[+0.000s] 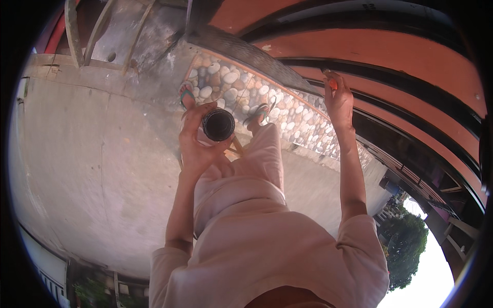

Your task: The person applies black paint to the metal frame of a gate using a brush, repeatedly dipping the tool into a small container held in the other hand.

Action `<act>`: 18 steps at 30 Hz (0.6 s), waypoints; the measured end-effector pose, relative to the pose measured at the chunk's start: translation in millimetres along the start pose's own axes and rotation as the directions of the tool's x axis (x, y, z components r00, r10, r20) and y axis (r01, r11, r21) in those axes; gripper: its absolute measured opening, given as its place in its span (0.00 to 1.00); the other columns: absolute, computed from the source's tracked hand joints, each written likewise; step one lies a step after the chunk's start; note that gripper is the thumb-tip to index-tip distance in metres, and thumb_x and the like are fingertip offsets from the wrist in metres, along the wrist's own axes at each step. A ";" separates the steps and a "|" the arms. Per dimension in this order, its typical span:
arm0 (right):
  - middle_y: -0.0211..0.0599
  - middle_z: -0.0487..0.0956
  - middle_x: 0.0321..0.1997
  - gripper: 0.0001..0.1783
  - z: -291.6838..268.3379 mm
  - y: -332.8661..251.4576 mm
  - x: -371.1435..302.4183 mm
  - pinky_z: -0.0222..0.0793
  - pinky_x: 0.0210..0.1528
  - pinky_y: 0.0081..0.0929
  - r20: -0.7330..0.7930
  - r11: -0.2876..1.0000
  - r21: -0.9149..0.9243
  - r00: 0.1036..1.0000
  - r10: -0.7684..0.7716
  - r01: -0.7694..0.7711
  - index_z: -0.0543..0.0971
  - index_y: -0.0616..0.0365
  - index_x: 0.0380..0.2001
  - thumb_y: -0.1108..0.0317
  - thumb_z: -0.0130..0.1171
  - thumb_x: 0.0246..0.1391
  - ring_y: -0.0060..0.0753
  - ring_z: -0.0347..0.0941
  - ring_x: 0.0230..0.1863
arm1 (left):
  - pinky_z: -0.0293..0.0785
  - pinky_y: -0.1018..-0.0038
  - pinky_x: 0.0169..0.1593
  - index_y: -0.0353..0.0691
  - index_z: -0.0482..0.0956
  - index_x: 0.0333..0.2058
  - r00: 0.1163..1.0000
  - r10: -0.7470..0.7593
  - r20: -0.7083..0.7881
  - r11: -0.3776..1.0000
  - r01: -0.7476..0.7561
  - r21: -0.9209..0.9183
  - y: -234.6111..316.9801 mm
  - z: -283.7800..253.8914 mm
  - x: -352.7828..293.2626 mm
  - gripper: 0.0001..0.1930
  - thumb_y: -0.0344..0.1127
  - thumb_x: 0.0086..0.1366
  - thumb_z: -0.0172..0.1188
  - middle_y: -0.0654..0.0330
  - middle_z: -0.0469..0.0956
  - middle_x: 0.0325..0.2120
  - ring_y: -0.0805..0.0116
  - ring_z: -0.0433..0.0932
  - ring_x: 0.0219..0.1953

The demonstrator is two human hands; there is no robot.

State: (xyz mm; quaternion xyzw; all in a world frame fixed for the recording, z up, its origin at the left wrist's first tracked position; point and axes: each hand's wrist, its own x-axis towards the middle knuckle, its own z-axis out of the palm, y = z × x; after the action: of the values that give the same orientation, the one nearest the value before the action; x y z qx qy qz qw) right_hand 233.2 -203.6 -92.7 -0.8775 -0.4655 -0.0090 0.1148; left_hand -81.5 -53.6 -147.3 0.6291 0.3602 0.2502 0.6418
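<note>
My left hand is wrapped around a round open can with a dark inside, held upright in front of my waist. What fills it is too dark to make out, though it looks black. Off to the right, my right hand is raised with its fingers closed on a small paintbrush with an orange-red handle. The brush's tip reaches a black band on the orange wall. Fingers hide much of the handle, and the bristles are small and unclear.
Pebbles set in a strip run along the wall's foot, under my sandalled feet. A wooden piece shows near my legs. Grey concrete stretches to the left. Pale posts stand far left; a tree rises at the lower right.
</note>
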 end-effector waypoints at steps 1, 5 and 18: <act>0.50 0.79 0.40 0.10 -6.9 -3.9 1.1 0.74 0.39 0.41 0.018 1.000 -0.005 1.000 0.014 -0.013 0.75 0.60 0.43 0.71 0.58 0.58 0.55 0.77 0.39 | 0.69 0.66 0.55 0.35 0.76 0.49 1.000 -0.008 -0.013 1.000 0.008 0.000 -1.5 -0.4 -1.7 0.33 0.26 0.39 0.73 0.54 0.77 0.45 0.58 0.74 0.50; 0.49 0.79 0.39 0.11 -37.5 -32.1 10.2 0.76 0.34 0.40 0.005 0.999 -0.047 1.000 -0.016 0.016 0.74 0.60 0.42 0.71 0.60 0.57 0.52 0.79 0.37 | 0.71 0.67 0.54 0.34 0.75 0.50 0.999 -0.026 -0.038 0.999 0.025 -0.036 -6.7 -0.4 -3.1 0.33 0.26 0.39 0.73 0.54 0.76 0.45 0.59 0.76 0.49; 0.46 0.79 0.32 0.10 -18.2 -31.9 17.4 0.75 0.34 0.40 0.119 0.995 -0.038 0.989 -0.089 0.094 0.77 0.59 0.39 0.68 0.62 0.55 0.50 0.77 0.34 | 0.73 0.69 0.53 0.34 0.74 0.50 1.000 -0.014 0.005 1.000 0.014 -0.023 -7.9 3.9 2.5 0.34 0.24 0.38 0.73 0.55 0.77 0.45 0.61 0.76 0.50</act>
State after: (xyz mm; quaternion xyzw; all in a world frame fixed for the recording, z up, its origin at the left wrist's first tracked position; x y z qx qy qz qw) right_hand 218.6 -176.0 -66.7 -0.8564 -0.5111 0.0271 0.0677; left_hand -78.0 -54.9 -155.6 0.6198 0.3602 0.2483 0.6515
